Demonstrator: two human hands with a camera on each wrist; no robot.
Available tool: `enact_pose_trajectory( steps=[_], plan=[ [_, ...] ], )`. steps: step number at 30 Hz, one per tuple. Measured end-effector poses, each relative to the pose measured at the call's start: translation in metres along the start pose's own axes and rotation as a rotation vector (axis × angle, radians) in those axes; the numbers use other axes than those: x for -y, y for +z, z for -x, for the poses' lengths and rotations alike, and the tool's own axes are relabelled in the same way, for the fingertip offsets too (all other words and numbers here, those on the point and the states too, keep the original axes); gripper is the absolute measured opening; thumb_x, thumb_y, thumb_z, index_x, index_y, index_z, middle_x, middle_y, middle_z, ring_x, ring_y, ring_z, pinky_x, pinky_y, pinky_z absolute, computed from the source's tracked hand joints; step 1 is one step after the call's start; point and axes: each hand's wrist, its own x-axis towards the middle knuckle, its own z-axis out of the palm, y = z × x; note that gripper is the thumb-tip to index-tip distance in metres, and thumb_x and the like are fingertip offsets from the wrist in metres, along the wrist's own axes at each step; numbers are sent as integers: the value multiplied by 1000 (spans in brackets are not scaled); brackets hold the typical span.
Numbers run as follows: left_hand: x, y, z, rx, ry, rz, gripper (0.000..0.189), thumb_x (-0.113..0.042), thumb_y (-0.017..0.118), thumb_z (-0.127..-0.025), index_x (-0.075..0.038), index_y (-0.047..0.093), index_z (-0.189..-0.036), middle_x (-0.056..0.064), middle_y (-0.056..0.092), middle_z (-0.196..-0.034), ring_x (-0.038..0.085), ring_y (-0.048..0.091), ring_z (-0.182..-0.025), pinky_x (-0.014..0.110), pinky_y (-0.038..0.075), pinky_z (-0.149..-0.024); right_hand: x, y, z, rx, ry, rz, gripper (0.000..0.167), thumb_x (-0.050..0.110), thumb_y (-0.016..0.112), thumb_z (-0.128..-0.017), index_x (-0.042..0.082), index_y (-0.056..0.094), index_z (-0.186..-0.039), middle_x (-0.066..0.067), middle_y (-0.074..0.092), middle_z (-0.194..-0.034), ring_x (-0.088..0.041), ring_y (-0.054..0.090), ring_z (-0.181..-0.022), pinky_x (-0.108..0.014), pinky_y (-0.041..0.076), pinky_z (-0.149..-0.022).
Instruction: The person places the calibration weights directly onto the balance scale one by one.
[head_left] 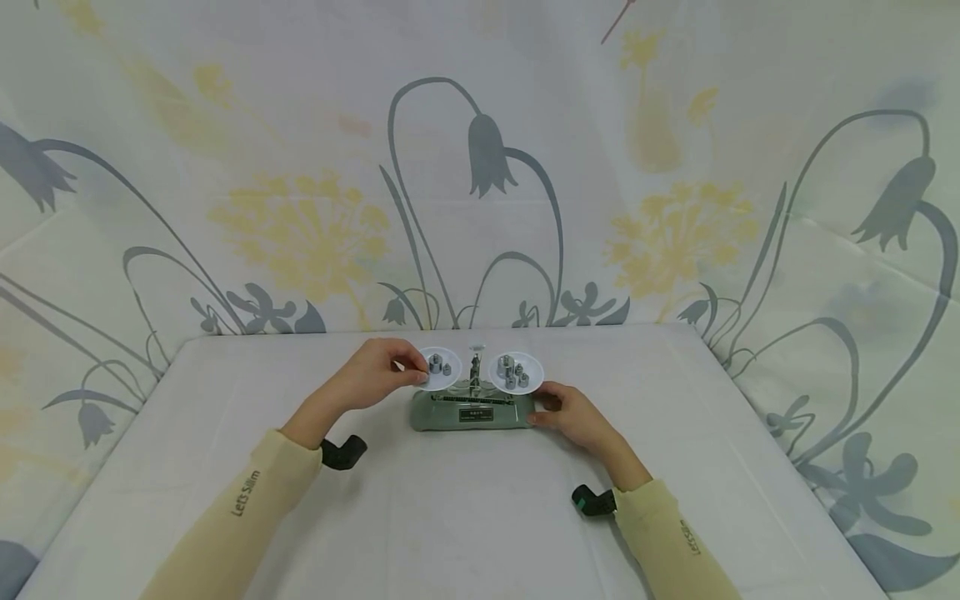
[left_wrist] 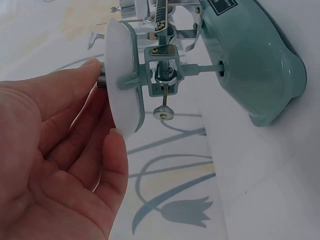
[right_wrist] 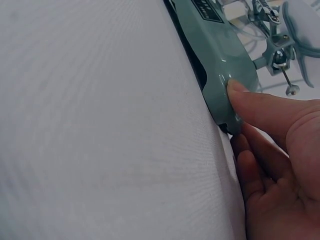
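Observation:
A green balance scale (head_left: 435, 415) stands on the white-covered table, with a white pan on each side. My left hand (head_left: 378, 372) is at the left pan (head_left: 442, 384), its fingertips pinching a small metal weight (left_wrist: 102, 77) at the pan's edge. In the left wrist view another finger touches the pan's rim. Beside them in that pan stand two metal weights (head_left: 436, 363). Several more weights (head_left: 506, 365) stand in the right pan (head_left: 535, 369). My right hand (head_left: 576, 415) grips the right end of the scale's base (right_wrist: 222, 90), thumb on its front and the other fingers behind.
Around the scale spreads the white cloth-covered table (head_left: 465, 517). A floral-print curtain (head_left: 480, 250) hangs close behind its back edge. Small black devices (head_left: 345, 452) sit at both wrists by the sleeve cuffs.

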Motion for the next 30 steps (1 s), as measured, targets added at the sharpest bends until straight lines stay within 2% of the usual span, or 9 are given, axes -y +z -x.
enact_pose_trajectory(
  steps=[12, 21, 30],
  plan=[
    [1, 8, 0, -15, 9, -8, 4, -9, 72, -91, -10, 72, -95, -2, 68, -92, 16, 61, -87, 33, 51, -74, -1, -1, 1, 2, 4, -1, 46, 2, 73, -87, -10, 57, -129, -25, 58, -131, -42, 52, -125, -52, 42, -107],
    [2, 9, 2, -29, 6, -5, 6, -11, 73, -91, -12, 73, -97, -3, 68, -94, 15, 62, -88, 35, 51, -75, -39, 3, -14, -14, 8, -1, 50, 5, 75, -86, -5, 58, -132, -22, 58, -133, -38, 52, -126, -52, 41, -107],
    [2, 11, 4, -52, 6, 17, 9, -11, 72, -92, -11, 73, -100, -2, 68, -96, 16, 62, -89, 35, 52, -75, -37, 1, -16, -2, 22, -17, 49, 9, 78, -85, -2, 61, -129, -17, 61, -130, -35, 54, -124, -50, 42, -107]
  ],
)
